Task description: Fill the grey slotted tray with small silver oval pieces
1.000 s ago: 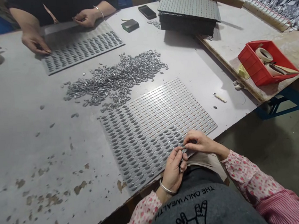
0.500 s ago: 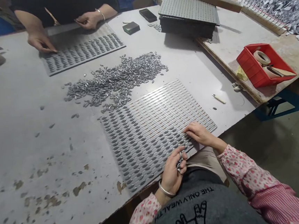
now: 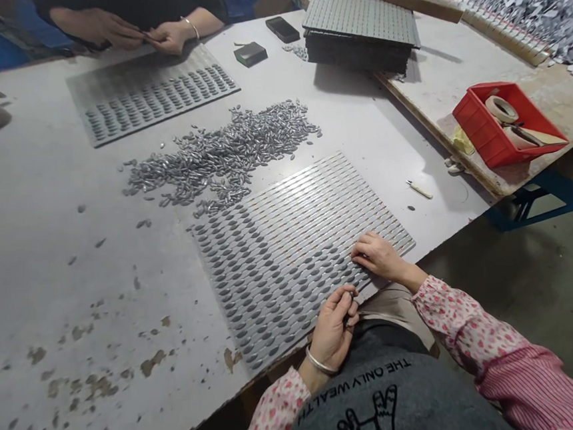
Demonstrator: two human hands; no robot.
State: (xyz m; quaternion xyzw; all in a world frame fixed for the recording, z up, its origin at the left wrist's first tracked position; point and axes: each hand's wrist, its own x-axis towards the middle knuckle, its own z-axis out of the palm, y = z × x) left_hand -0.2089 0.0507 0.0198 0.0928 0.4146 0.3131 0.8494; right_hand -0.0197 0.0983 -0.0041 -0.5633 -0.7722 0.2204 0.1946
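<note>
In front of me lies a ridged grey board [image 3: 310, 206], with small dark grey oval pieces [image 3: 254, 305] set in rows along its left side and near edge. My left hand [image 3: 331, 331] is closed at the board's near edge, thumb and forefinger pinching a small oval piece [image 3: 350, 295]. The curled fingers mostly hide what else is in that palm. Over the board's right part, my right hand [image 3: 379, 258] is closed, its fingertips touching the surface at the end of a row. Whatever those fingertips hold is hidden.
Beyond my board spreads a pile of loose oval pieces [image 3: 230, 149]. Across the table a co-worker's hands [image 3: 171, 38] meet above another board [image 3: 166, 95]. To the right are a stack of boards [image 3: 358, 35], a phone [image 3: 283, 29], a red bin [image 3: 509, 122] and small cutters [image 3: 419, 190].
My left thumb and forefinger have closed on an oval piece, and the pieces seen in that hand are now mostly covered. My right hand has barely moved. The co-worker's hands have come together.
</note>
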